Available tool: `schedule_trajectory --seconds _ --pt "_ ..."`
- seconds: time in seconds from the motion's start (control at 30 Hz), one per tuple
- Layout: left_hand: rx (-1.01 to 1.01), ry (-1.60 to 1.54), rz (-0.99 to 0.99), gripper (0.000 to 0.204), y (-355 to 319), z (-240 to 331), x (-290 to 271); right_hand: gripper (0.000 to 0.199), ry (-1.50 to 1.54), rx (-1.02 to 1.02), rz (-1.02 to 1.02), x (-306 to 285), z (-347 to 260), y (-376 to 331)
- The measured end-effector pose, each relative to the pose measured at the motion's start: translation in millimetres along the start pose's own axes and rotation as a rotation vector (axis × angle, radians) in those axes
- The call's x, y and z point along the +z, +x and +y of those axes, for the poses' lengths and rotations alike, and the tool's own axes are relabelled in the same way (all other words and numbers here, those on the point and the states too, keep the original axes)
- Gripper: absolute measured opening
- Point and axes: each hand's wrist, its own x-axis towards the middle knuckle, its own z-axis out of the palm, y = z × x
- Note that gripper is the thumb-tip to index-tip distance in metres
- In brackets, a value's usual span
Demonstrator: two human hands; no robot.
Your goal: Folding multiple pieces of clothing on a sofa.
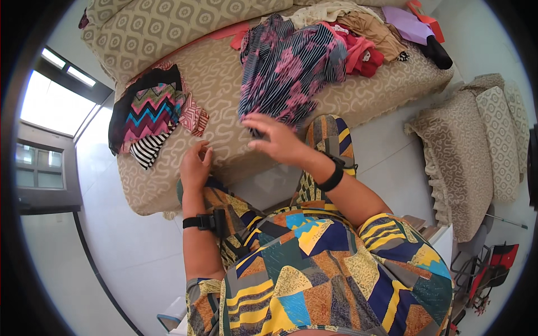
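A dark striped garment with pink flowers [288, 73] lies spread and rumpled on the patterned sofa seat [224, 106]. My right hand [276, 141] is over its near end, fingers apart and holding nothing; I cannot tell whether the fingertips touch the cloth. Lower and to the left, my left hand [196, 166] is at the seat's front edge, its fingers loosely bent and apart with nothing in them. Beyond it, at the left of the seat, a pile of folded clothes [151, 109] shows zigzag, black and striped cloth.
Red and tan clothes [364, 45] are heaped at the far right of the sofa, beside a lilac cloth [406, 23] and a black cloth [437, 53]. A covered armchair [457, 157] stands to the right. At the left is a door with glass panes [42, 165].
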Motion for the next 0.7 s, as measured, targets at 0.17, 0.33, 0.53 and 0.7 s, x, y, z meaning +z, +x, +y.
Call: schedule_trajectory --seconds 0.17,0.33,0.53,0.7 --pt "0.013 -0.356 -0.147 0.032 -8 1 -5 0.053 0.244 -0.134 -0.317 38 -26 -21" --pt "-0.218 -0.856 -0.307 0.042 -27 34 -12 0.051 0.321 -0.187 -0.405 66 -30 -34" --pt "-0.365 -1.311 -0.227 0.033 -15 -5 -1 0.039 0.338 0.009 -0.234 75 -27 -40" --pt "-0.297 -1.854 0.017 0.038 -15 -21 -10 0.035 0.381 0.246 -0.111 60 -19 -41"
